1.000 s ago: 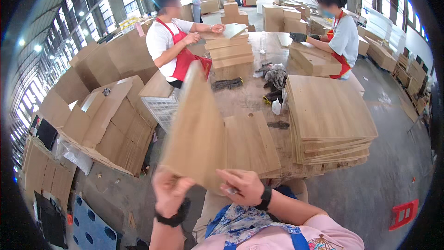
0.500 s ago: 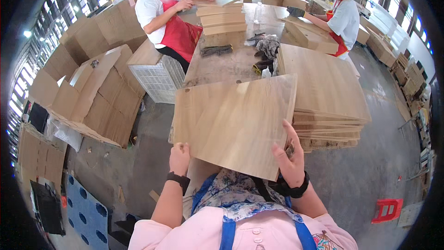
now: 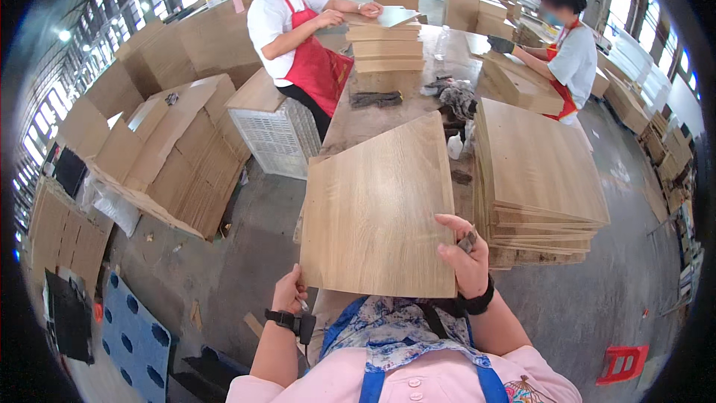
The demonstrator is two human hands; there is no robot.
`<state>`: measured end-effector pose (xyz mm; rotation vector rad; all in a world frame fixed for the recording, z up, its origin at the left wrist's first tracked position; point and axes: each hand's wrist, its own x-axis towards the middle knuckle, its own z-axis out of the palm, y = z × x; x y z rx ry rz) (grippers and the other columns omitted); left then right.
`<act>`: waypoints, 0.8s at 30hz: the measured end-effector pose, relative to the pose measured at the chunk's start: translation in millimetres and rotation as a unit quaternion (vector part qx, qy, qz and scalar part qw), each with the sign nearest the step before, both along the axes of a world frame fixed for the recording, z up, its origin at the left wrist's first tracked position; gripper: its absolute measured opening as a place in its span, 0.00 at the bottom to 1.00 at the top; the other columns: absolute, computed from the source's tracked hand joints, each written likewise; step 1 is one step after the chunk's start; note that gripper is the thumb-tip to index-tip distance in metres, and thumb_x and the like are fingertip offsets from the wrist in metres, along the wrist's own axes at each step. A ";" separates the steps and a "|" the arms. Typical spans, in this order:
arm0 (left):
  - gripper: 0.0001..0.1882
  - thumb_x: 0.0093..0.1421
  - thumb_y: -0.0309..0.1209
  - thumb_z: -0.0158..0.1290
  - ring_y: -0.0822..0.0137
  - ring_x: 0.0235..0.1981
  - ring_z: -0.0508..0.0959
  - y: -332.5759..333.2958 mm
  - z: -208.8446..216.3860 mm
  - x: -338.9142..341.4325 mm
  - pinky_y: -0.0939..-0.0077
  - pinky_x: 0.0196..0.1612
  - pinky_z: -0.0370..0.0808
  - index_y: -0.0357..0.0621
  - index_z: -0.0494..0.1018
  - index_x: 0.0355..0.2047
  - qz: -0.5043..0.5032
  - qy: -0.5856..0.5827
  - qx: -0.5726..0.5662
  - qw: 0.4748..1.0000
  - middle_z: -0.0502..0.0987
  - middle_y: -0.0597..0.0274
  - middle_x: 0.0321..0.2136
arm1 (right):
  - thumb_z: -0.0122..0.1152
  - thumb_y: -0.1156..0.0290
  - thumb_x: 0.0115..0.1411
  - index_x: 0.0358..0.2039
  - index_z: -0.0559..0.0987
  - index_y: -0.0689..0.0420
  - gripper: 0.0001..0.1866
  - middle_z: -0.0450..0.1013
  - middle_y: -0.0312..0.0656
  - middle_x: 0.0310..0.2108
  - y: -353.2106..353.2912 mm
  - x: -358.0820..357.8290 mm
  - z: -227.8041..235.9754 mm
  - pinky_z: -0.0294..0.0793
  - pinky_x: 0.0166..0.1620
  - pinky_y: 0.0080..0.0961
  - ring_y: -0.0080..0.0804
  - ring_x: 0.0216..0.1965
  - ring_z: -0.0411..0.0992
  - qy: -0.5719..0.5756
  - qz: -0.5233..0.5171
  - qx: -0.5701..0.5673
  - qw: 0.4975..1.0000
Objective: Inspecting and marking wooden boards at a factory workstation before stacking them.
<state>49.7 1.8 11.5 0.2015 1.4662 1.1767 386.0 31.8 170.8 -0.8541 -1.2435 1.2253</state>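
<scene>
Nearest, a pink shirt (image 3: 328,373) and a blue-and-white floral apron (image 3: 373,325) are showing just below the flat, light-brown wood-grain panel (image 3: 377,209), which the person is holding in front of the body, over the near end of a worn brown table (image 3: 358,125). The left hand (image 3: 288,289) is clamping the panel's lower left corner between thumb and fingers. The right hand (image 3: 464,257) is touching its right edge, thumb and forefinger standing apart; whether the other fingers are gripping it, I cannot tell. A small dark-brown piece (image 3: 468,241) is sitting at those fingers.

Just right of the panel, a stack of similar wood-grain boards (image 3: 548,172) is standing on the table. Past the panel's upper right corner, a small white bottle (image 3: 455,147) and a crumpled grey cloth (image 3: 456,97) are lying close together. Left of the panel, a white plastic crate (image 3: 272,142) is standing on the floor. Beyond the panel, a co-worker in a red apron (image 3: 298,52) is sitting to the left, and another co-worker (image 3: 570,60) is leaning over boards to the right.
</scene>
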 end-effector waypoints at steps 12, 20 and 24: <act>0.15 0.59 0.44 0.51 0.82 0.15 0.64 -16.9 -15.1 -23.9 0.85 0.15 0.55 0.47 0.74 0.26 0.022 0.099 0.062 0.993 0.71 0.74 0.17 | 0.49 0.78 0.55 0.46 0.73 0.59 0.17 0.72 0.41 0.42 49.1 34.0 -109.6 0.68 0.46 0.24 0.29 0.42 0.71 -0.256 -0.001 -0.068 0.964; 0.17 0.60 0.47 0.49 0.79 0.16 0.64 -13.3 -15.9 -18.2 0.84 0.16 0.57 0.48 0.72 0.26 0.017 0.075 0.072 0.995 0.68 0.73 0.17 | 0.48 0.71 0.59 0.43 0.74 0.59 0.13 0.74 0.48 0.35 34.8 58.1 -98.6 0.71 0.42 0.30 0.45 0.39 0.73 -0.454 -0.142 0.050 0.878; 0.16 0.60 0.49 0.49 0.79 0.18 0.64 -22.1 -18.8 -17.7 0.85 0.17 0.56 0.51 0.70 0.25 0.038 0.061 0.011 0.997 0.67 0.73 0.18 | 0.48 0.65 0.61 0.44 0.73 0.62 0.16 0.74 0.43 0.25 15.5 68.1 -136.6 0.69 0.30 0.23 0.31 0.24 0.71 -0.281 -0.159 -0.194 0.926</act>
